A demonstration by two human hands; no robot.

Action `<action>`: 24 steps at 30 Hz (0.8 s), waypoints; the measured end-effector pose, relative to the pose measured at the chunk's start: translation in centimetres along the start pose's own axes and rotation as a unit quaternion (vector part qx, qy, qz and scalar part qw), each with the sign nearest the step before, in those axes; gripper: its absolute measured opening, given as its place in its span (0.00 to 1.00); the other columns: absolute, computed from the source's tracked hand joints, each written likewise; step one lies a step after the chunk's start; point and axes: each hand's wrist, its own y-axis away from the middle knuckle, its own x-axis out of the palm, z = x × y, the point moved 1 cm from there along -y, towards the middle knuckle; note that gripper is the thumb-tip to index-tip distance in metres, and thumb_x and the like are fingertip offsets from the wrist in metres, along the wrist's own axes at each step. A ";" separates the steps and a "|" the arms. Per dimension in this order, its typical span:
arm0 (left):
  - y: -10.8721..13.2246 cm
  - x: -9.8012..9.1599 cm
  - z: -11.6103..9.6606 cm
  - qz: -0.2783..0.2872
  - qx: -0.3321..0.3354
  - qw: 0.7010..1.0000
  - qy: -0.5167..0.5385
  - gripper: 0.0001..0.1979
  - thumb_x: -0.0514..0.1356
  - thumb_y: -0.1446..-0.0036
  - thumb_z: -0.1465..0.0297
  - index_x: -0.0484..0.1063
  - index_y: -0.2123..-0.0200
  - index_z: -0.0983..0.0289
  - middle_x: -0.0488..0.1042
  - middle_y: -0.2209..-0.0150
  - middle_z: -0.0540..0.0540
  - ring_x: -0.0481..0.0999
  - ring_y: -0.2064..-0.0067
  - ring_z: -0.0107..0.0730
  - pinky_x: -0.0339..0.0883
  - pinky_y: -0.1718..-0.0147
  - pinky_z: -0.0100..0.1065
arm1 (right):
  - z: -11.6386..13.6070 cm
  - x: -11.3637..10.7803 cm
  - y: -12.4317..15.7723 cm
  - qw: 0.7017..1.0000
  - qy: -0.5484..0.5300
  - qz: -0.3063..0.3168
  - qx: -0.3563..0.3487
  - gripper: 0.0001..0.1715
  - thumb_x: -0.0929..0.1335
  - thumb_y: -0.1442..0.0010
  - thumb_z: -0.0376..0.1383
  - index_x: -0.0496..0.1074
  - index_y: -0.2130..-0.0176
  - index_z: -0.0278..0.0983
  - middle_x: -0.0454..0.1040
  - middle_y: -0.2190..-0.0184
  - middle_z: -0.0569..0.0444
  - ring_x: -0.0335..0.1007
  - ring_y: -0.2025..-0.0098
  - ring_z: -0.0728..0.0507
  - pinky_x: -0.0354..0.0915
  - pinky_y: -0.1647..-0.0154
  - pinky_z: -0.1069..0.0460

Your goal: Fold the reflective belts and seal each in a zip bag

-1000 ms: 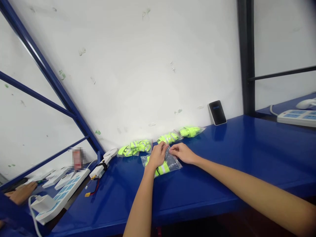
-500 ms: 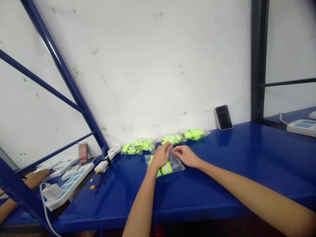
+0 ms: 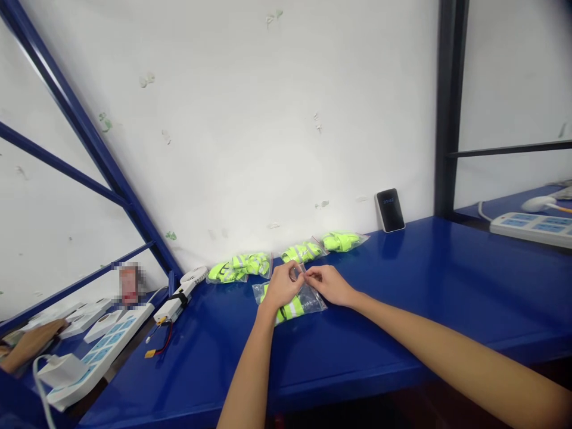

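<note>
A clear plastic bag (image 3: 313,300) with a folded neon-yellow item (image 3: 290,310) with silver stripes inside lies on the blue table (image 3: 357,345). My left hand (image 3: 285,285) covers part of it, fingers pinched on the bag's upper edge. Beside it my right hand (image 3: 330,284) pinches the same edge, its fingertips touching or nearly touching the left ones. Behind my hands, bagged neon-yellow items rest along the wall: a bunch at the left (image 3: 241,266), one in the middle (image 3: 301,252) and one at the right (image 3: 342,241).
A black-screened device (image 3: 390,210) leans on the wall. Left are a white fan (image 3: 195,276), a white pack with wires (image 3: 172,307) and a power strip (image 3: 100,357). Another person's hand (image 3: 36,344) is at far left. Another strip (image 3: 534,226) lies right.
The view has shifted, so the table's things appear further left. My hands have come closer together at the bag's edge, the left fingers now more rounded.
</note>
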 end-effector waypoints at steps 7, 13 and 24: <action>-0.2 0.0 0.3 0.014 0.017 0.999 0.025 0.07 0.54 0.46 0.69 0.69 0.73 0.65 0.61 0.80 0.46 0.61 0.76 0.26 0.53 0.73 0.29 | 0.5 -0.3 -0.2 0.999 0.030 0.000 -0.014 0.17 0.62 0.37 0.40 0.77 0.64 0.34 0.76 0.73 0.52 0.65 0.73 0.47 0.56 0.72 0.54; 0.2 -0.3 -0.1 -0.005 0.035 0.999 0.028 0.08 0.54 0.45 0.69 0.71 0.71 0.64 0.59 0.80 0.46 0.60 0.76 0.25 0.52 0.73 0.29 | 0.7 -0.6 -0.6 0.999 0.037 0.006 -0.027 0.18 0.62 0.37 0.41 0.76 0.65 0.34 0.75 0.73 0.52 0.65 0.73 0.47 0.57 0.70 0.54; 0.1 -0.1 0.6 -0.037 0.013 0.999 -0.036 0.11 0.50 0.40 0.67 0.67 0.72 0.63 0.63 0.79 0.48 0.62 0.75 0.27 0.51 0.73 0.28 | -2.5 -0.3 -1.7 0.979 -0.135 0.142 0.051 0.10 0.65 0.44 0.36 0.72 0.72 0.33 0.70 0.79 0.56 0.64 0.78 0.49 0.60 0.75 0.55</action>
